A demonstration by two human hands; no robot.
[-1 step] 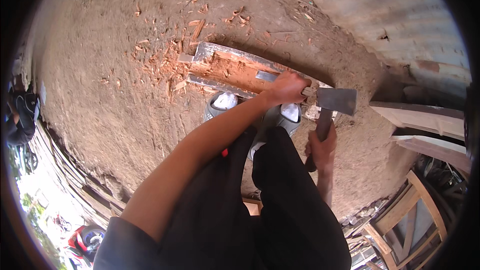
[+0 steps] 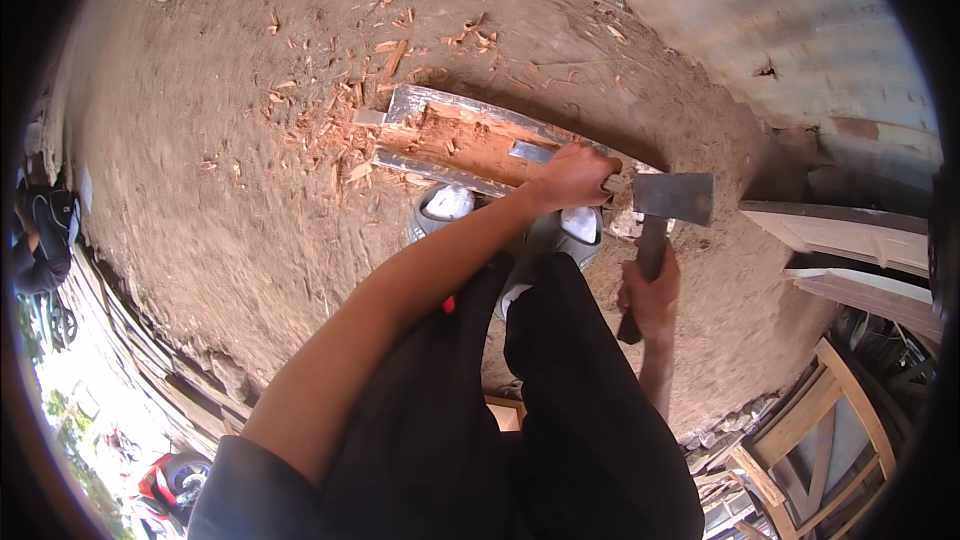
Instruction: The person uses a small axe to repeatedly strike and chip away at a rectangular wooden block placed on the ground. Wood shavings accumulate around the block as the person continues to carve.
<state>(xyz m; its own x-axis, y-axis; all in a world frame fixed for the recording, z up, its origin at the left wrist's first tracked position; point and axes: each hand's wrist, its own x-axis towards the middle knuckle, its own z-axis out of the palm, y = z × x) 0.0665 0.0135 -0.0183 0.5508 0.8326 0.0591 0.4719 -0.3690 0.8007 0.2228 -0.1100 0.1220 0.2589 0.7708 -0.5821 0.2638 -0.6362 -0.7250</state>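
Observation:
A hollowed wooden beam (image 2: 480, 136) with flaking white-and-dark paint lies on the ground by my feet, its trough raw and reddish-brown. My left hand (image 2: 575, 176) is closed round a chisel (image 2: 533, 152), whose flat steel blade slants into the trough; its handle end pokes out to the right of my fist. On the right, my right hand (image 2: 652, 290) grips the dark handle of a hatchet (image 2: 675, 198). The hatchet's broad flat head is right beside the chisel's handle end; whether they touch I cannot tell.
Wood chips (image 2: 330, 130) are strewn over the dirt left of the beam. Corrugated metal sheet (image 2: 770, 30) stands at the far right. Wooden panels (image 2: 850, 230) and a wooden frame (image 2: 820, 440) lie to the right. A person (image 2: 45, 230) is at the left edge, near a red motorcycle (image 2: 170, 480).
My right hand and the hatchet handle have shifted slightly to the right. The left hand, the chisel and the beam look the same.

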